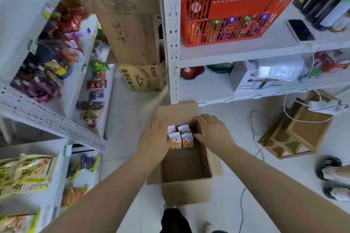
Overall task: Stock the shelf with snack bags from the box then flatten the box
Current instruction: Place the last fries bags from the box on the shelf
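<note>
An open cardboard box (186, 191) stands on the white floor below me, its flaps spread outward. Several small white and orange snack bags (181, 137) stand upright in its far end; the near half of the box is bare. My left hand (154, 139) reaches in from the left, its fingers pressed against the left side of the bags. From the right, my right hand (213, 131) has its thumb touching the right side of the bags. Both hands flank the cluster. The shelf (55, 122) with snack packets stands at my left.
A white metal rack (173, 43) stands behind the box, holding a red basket (227, 15) and a phone (300, 30). Brown cartons (132, 39) lean at the back. A wooden crate (295, 130) with a power strip and cables sits on the floor at right. Another person's shoes (330, 168) show far right.
</note>
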